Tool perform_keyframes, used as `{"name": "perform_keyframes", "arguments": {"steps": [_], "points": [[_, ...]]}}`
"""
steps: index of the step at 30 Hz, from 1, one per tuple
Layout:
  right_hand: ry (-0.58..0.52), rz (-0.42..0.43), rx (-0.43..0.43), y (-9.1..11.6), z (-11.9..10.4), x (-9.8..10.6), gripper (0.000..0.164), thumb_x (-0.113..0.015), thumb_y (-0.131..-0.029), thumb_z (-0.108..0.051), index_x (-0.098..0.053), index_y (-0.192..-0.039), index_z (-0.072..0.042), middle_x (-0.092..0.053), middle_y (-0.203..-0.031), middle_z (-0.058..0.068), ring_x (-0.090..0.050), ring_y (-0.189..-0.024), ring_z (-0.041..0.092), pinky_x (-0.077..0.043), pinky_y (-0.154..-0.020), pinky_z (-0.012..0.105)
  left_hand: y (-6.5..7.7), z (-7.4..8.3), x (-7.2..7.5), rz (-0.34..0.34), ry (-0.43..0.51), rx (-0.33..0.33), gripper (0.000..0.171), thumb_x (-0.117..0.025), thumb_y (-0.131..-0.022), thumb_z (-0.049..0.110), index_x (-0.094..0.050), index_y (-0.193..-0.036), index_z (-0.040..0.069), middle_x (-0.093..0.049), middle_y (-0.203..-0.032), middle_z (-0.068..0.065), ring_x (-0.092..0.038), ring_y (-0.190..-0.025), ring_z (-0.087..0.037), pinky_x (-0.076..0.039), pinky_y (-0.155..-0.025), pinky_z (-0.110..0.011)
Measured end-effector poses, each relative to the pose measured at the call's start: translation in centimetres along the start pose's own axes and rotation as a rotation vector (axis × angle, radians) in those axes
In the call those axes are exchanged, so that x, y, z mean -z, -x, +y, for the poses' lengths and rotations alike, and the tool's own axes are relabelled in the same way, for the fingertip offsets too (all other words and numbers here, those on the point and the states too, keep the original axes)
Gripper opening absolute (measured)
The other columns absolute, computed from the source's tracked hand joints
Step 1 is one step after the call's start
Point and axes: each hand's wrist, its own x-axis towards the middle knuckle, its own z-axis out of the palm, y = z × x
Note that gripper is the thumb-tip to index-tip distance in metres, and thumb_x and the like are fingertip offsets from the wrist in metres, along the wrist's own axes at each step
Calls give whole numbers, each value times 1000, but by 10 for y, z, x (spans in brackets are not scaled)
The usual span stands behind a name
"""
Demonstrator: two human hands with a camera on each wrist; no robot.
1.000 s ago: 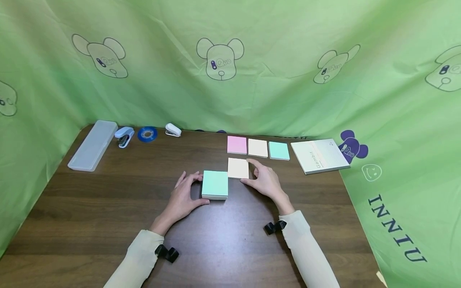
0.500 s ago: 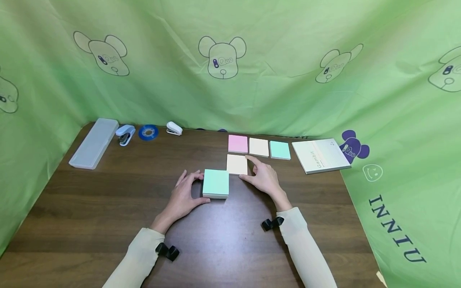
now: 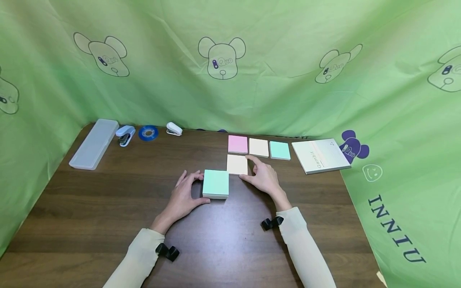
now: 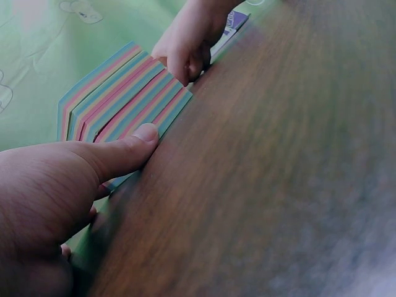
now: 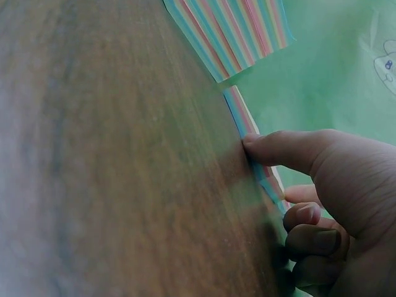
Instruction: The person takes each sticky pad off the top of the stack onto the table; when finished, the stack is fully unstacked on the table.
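Mid-table in the head view stands a thick stack of sticky note pads (image 3: pixel 215 183), mint green on top. Its sides show blue, pink and cream stripes in the left wrist view. My left hand (image 3: pixel 185 196) grips the stack from the left, thumb (image 4: pixel 139 137) on its near side and fingers at the far left corner. Just behind and right of it lies a thin sticky note pad (image 3: pixel 237 164) with a cream top. My right hand (image 3: pixel 264 177) holds that pad at its right edge between thumb (image 5: pixel 278 148) and index finger, the other fingers curled.
Behind are a pink pad (image 3: pixel 237 144), a cream pad (image 3: pixel 258 147) and a mint pad (image 3: pixel 279 150) in a row. A white notebook (image 3: pixel 320 155) lies right of them. At back left are a pencil case (image 3: pixel 94 144), blue stapler (image 3: pixel 125 135), blue tape roll (image 3: pixel 148 133) and white stapler (image 3: pixel 174 129).
My right hand has slid the thin cream pad slightly away and to the left, nearer the row of pads. My left hand keeps its grip on the stack.
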Motion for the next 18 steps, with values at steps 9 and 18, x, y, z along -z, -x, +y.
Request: {"name": "perform_keyframes", "arguments": {"steps": [9,18], "points": [[-19,-6,-31,7,-28,18,76,-91,-90,-43,-61,-156,-18,-55,-74,-1,-43,-62,16,-33,-54,33,0,1,0,4,1,-3,77,-104,-79,17,-58,-138,2,-67,-150,-20,-48,-158,-36,-10,-141,-54],[4,12,-8,1,-1,0,80,-90,-91,-54,-59,-159,-28,-55,-74,-3,-44,-60,14,-34,-50,33,1,0,-1,17,-10,-21,77,-104,-77,15,-58,-138,1,-68,-147,-20,-50,-156,-38,-13,-140,-58]]}}
